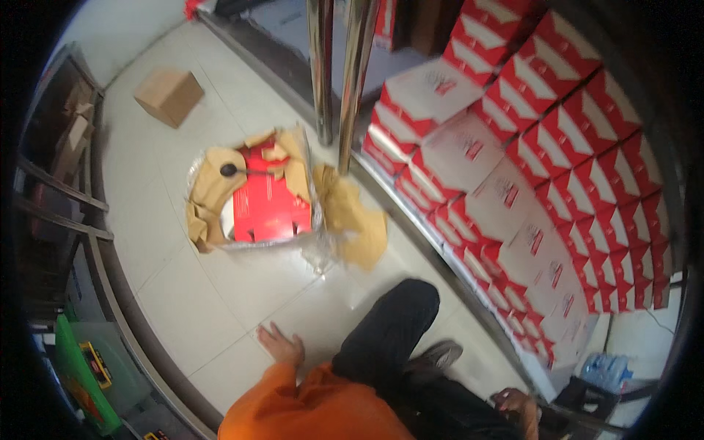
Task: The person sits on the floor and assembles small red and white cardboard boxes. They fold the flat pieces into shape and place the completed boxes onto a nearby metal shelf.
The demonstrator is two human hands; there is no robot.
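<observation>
My left hand (281, 345) is held low over the pale floor tiles, its fingers spread and nothing in it. At the lower right my right hand (517, 405) is partly curled beside a dark object; blur hides what its fingers do. Ahead of my left hand lies an opened package (216, 172) of torn brown paper and clear plastic wrap. A red box (273, 209) shows inside it. Across the top rests a dark thing with a round head and thin handle (230, 169), its kind unclear. Loose brown paper (356, 224) lies against the package's right side.
A small closed cardboard box (169, 97) sits on the floor at the far left. Red and white boxes (506, 191) are stacked on a low platform to the right, behind metal poles (323, 73). Left stands a metal-framed shelf (110, 271) with a green case (82, 374).
</observation>
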